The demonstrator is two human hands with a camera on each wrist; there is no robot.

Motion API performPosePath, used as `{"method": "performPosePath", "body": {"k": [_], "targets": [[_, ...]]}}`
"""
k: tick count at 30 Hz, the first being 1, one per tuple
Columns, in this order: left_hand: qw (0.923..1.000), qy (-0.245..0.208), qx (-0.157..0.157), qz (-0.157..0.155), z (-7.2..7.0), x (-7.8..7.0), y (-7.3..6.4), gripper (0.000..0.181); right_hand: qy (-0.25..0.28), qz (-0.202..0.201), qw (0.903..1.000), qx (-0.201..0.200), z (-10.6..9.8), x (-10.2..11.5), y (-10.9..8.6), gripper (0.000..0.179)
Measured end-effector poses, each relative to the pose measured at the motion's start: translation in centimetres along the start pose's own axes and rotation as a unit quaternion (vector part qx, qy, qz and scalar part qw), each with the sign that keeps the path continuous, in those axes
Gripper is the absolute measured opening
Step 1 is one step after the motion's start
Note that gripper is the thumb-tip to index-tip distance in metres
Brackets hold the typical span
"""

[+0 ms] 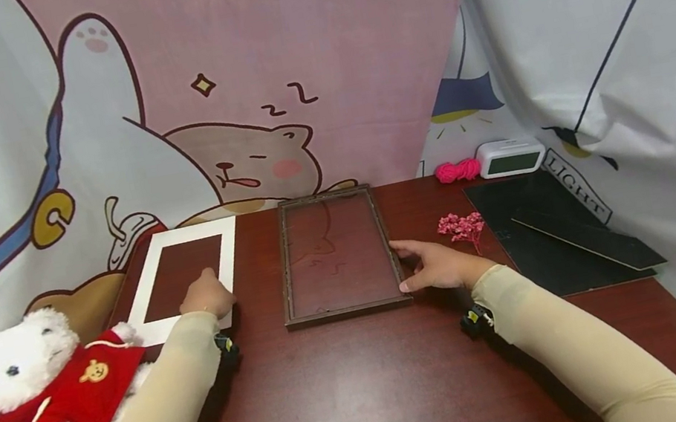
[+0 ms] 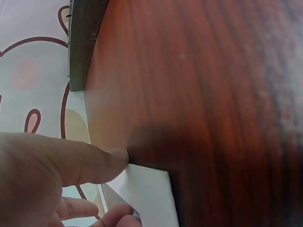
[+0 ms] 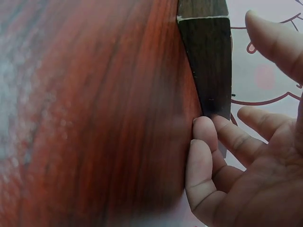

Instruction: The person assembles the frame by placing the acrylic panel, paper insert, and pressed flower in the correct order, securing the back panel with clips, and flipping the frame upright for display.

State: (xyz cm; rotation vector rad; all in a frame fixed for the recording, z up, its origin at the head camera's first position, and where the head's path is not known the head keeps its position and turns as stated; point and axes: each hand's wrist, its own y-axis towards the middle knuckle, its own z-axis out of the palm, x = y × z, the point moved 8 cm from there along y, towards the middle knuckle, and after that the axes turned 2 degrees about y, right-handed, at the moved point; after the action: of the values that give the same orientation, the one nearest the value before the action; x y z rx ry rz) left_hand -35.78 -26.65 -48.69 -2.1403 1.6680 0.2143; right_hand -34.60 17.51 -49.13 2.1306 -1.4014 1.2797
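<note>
While my R hand (image 1: 434, 265), thumb spread, touches frame (image 1: 349, 311), my L hand (image 1: 206, 294) pinches white mat (image 1: 148, 286); prob. mat pickup, next needs level lift imo.

Glossy red-brown table (image 1: 357, 396) before pink-and-white cartoon-printed cloth backdrop (image 1: 364, 48).

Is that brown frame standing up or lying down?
Lying down. The head view shows the brown frame flat on the table, with the right hand at its right edge.
</note>
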Motion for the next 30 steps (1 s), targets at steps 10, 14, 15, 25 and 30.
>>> {"method": "performPosePath", "body": {"k": [10, 14, 15, 25, 30], "targets": [[0.9999, 0.007, -0.004, -0.013, 0.02, 0.11, -0.23, 0.066, 0.008, 0.003, 1.0, 0.002, 0.15, 0.07, 0.02, 0.096], [0.9997, -0.003, -0.02, -0.014, -0.5, 0.0, -0.39, 0.066, 0.008, 0.001, 1.0, 0.001, 0.22, 0.12, -0.03, 0.096], [0.9996, -0.006, -0.024, -0.013, -0.62, -0.05, -0.41, 0.066, 0.009, 0.004, 1.0, -0.001, 0.19, 0.13, -0.09, 0.095], [0.9998, 0.001, -0.019, -0.008, -0.24, 0.19, 0.17, 0.065, 0.003, 0.004, 1.0, -0.006, 0.01, 0.26, -0.39, 0.095], [0.9995, 0.003, -0.028, -0.013, -0.1, 0.22, 0.39, 0.063, 0.0, 0.003, 1.0, -0.008, -0.08, 0.26, -0.41, 0.094]]}}
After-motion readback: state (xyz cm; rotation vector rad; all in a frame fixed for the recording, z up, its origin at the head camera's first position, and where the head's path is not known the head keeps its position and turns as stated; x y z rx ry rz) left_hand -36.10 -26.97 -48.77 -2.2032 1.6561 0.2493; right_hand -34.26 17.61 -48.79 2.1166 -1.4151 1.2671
